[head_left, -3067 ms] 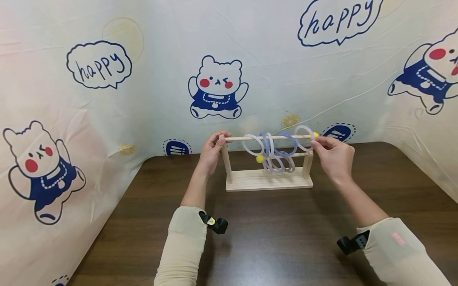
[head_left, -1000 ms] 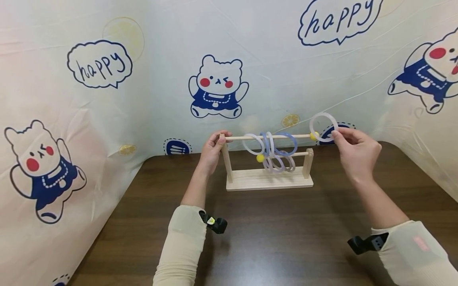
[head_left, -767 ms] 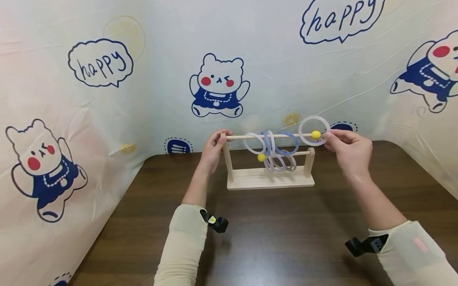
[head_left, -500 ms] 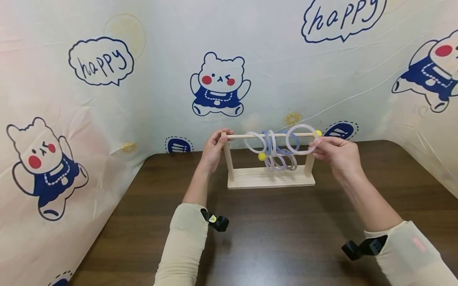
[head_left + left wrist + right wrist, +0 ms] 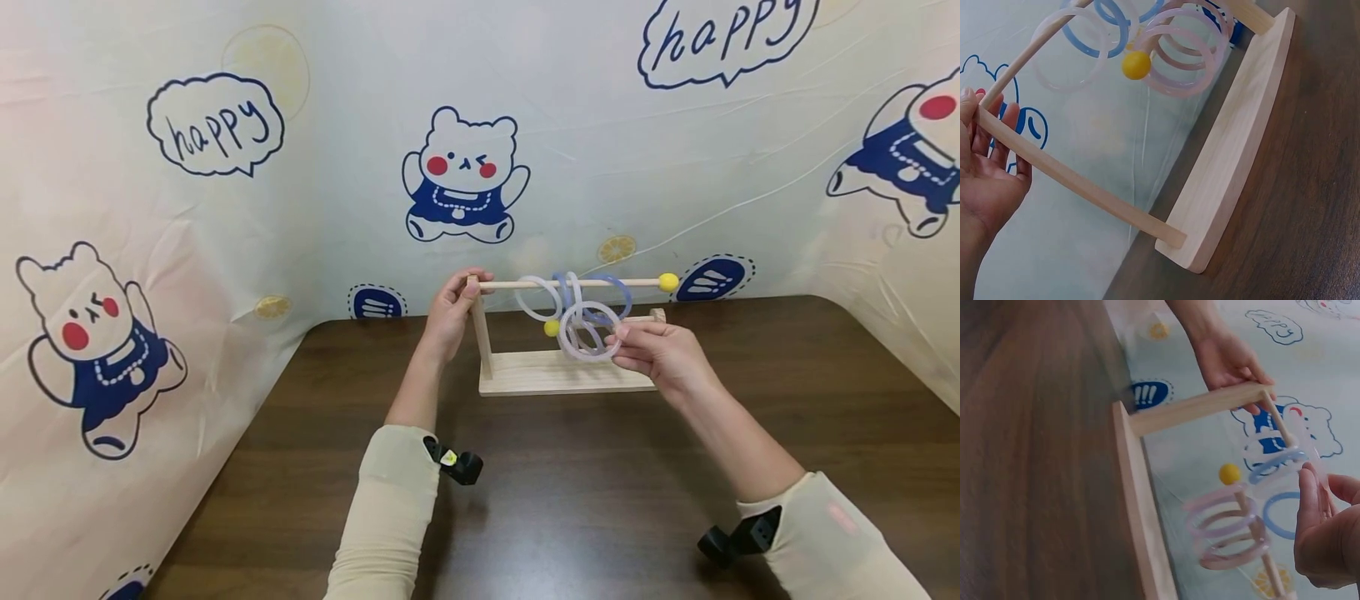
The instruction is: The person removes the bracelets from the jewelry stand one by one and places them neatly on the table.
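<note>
A wooden stand bears two rods with rings. My left hand grips the top of its left post, with thumb in front, also seen in the left wrist view. My right hand pinches a pale translucent ring between thumb and fingers, in front of the lower rod and just right of its yellow end ball. Whitish and blue rings hang on the upper rod, which ends in another yellow ball. Pinkish rings hang on the lower rod, partly hidden behind the held ring in the head view.
The stand is on a dark brown wooden table, near its back edge. Behind and at both sides hangs a pale printed cloth with bears. Each sleeve carries a black strap-on camera.
My right hand has drawn the pale ring off the upper rod's ball end, then brought it left and down in front of the lower rod. The left hand keeps its grip on the post.
</note>
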A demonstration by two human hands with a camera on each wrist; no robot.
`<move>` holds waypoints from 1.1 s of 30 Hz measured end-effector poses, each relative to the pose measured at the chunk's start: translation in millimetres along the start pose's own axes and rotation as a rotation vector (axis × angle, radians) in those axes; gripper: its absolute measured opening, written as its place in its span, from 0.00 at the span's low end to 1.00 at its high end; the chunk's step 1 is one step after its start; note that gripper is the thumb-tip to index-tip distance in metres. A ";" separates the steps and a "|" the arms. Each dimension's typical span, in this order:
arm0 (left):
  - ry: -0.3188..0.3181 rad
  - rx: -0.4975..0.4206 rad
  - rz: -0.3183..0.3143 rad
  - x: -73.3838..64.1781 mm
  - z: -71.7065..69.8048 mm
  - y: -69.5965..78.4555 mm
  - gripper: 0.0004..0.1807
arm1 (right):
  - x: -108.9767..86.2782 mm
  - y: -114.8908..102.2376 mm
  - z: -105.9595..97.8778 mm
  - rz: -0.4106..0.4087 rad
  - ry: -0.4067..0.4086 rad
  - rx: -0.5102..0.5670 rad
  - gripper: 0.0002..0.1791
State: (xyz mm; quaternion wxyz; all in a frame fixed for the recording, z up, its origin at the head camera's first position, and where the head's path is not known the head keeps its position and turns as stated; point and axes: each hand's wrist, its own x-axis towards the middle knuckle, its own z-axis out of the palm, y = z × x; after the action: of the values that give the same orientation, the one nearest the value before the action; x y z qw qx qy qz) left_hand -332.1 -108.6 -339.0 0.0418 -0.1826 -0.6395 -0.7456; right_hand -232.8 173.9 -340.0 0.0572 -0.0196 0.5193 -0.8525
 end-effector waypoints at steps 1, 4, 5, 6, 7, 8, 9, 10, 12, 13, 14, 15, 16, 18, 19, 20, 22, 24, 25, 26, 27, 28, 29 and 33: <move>0.001 0.000 -0.001 0.1 0.1 0.1 0.13 | 0.8 2.5 0.3 0.020 -0.006 0.009 0.12; 0.001 0.005 -0.003 0.4 -0.3 0.0 0.11 | 3.8 11.5 0.5 0.077 -0.027 0.033 0.13; 0.000 0.008 -0.001 0.4 -0.4 0.1 0.11 | 4.8 14.8 0.8 0.090 -0.036 0.034 0.14; -0.001 0.009 0.001 0.4 -0.4 0.2 0.11 | 5.6 18.3 1.0 0.100 -0.045 0.036 0.15; -0.002 0.011 0.003 0.4 -0.4 0.2 0.11 | 6.5 21.8 1.1 0.109 -0.053 0.034 0.15; -0.002 0.013 0.005 0.4 -0.3 0.2 0.11 | 7.5 25.5 1.2 0.118 -0.057 0.029 0.15; -0.004 0.013 0.007 0.4 -0.1 0.2 0.12 | 8.3 29.0 1.3 0.124 -0.064 0.020 0.15; -0.004 0.015 0.008 0.5 0.0 0.2 0.12 | 9.3 32.3 1.6 0.129 -0.068 0.011 0.15; -0.004 0.015 0.008 0.6 0.6 0.0 0.10 | 11.3 38.4 2.4 0.140 -0.071 -0.006 0.14; -0.003 0.014 0.008 0.5 0.8 -0.1 0.10 | 12.0 40.9 3.3 0.148 -0.072 -0.016 0.14; -0.003 0.014 0.007 0.5 1.0 -0.1 0.09 | 12.9 43.6 4.1 0.157 -0.070 -0.023 0.13; -0.003 0.016 0.005 0.4 1.0 0.0 0.10 | 13.9 46.4 4.9 0.164 -0.073 -0.029 0.13; -0.002 0.017 0.003 0.4 0.8 0.0 0.10 | 14.9 49.2 6.1 0.173 -0.076 -0.034 0.14; 0.000 0.013 0.003 0.6 0.6 0.1 0.11 | 16.0 54.9 9.0 0.187 -0.084 -0.046 0.13; 0.002 0.011 0.003 0.6 0.2 0.3 0.12 | 16.3 58.0 10.6 0.195 -0.093 -0.058 0.13; 0.003 0.009 0.003 0.8 -0.1 0.5 0.13 | 16.6 61.3 12.0 0.199 -0.098 -0.075 0.12; 0.002 0.000 0.006 1.2 -0.2 0.4 0.13 | 16.6 67.2 15.4 0.211 -0.109 -0.117 0.08; -0.001 -0.003 0.006 1.4 0.1 0.4 0.10 | 16.4 73.1 18.1 0.230 -0.114 -0.169 0.07; -0.003 -0.003 0.007 1.3 0.3 0.5 0.10 | 16.6 75.9 18.9 0.242 -0.117 -0.195 0.09; -0.004 -0.004 0.007 1.3 0.4 0.3 0.09 | 16.8 78.5 19.7 0.254 -0.118 -0.222 0.10; -0.004 -0.005 0.009 1.2 0.5 0.2 0.08 | 17.2 81.1 20.3 0.263 -0.122 -0.248 0.11; -0.004 -0.005 0.011 1.1 0.5 0.2 0.08 | 17.6 83.4 20.7 0.268 -0.130 -0.274 0.11; -0.003 -0.005 0.013 1.1 0.3 0.0 0.08 | 18.0 85.5 21.1 0.271 -0.132 -0.300 0.11; -0.009 -0.010 0.022 0.8 -0.4 -0.8 0.08 | 18.9 90.9 21.5 0.265 -0.146 -0.379 0.14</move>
State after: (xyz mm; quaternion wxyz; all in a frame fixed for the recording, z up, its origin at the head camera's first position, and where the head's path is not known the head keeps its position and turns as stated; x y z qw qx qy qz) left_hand -333.1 -108.7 -339.6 0.0460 -0.1931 -0.6339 -0.7475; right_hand -242.6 111.5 -411.3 0.2014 -0.0232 0.6624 -0.7212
